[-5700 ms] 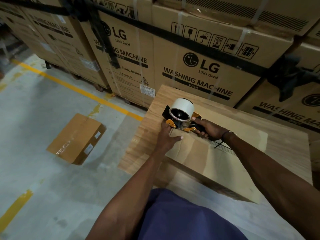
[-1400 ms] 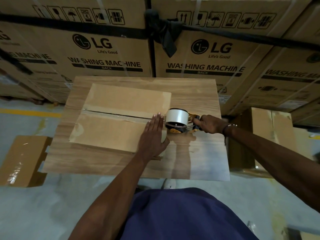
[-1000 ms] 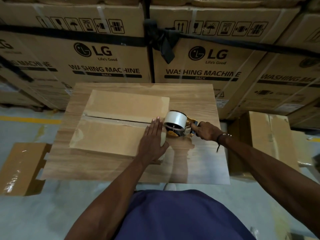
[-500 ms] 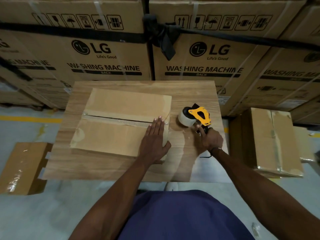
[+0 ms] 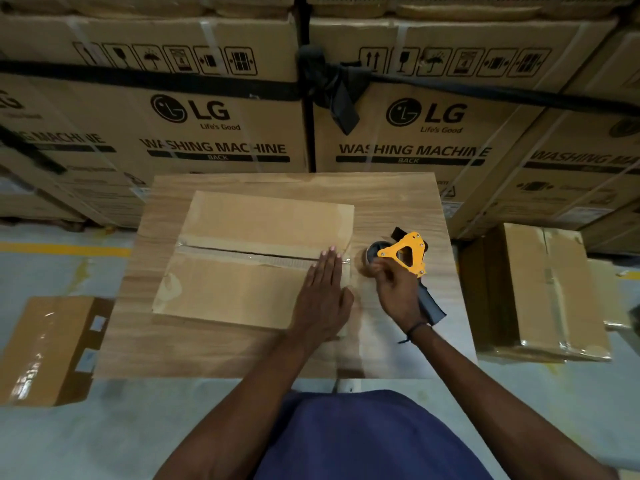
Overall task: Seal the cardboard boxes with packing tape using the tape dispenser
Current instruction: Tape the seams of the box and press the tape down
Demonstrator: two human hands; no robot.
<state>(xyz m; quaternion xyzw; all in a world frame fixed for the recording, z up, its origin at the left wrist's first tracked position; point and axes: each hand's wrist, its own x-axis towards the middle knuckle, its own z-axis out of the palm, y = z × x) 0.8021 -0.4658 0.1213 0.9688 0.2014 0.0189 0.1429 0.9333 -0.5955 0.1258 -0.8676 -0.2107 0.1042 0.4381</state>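
My left hand [image 5: 323,296] lies flat, fingers straight, pressing on the right end of the box [image 5: 256,261], fingertips at the centre seam. Clear tape [image 5: 249,256] runs along that seam from the left edge to my fingers. The box sits on the wooden desk [image 5: 391,202], toward its left and middle.

My right hand [image 5: 398,292] grasps the dispenser [image 5: 405,256], fingers curled round it just right of the box. Its yellow side plate faces up, the roll sits at its left end next to the box's right edge, and the dark handle sticks out past my wrist toward the desk's right edge. I cannot tell if the dispenser touches the desk.

A cord bracelet [image 5: 414,330] is on my right wrist. A taped box [image 5: 540,292] stands on the floor right of the desk. Another box [image 5: 48,348] lies on the floor to the left, with shiny tape and white labels. Big LG washing machine cartons [image 5: 214,109] are stacked behind the desk, bound by a black strap [image 5: 332,88]. A yellow floor line [image 5: 65,251] runs at the left.
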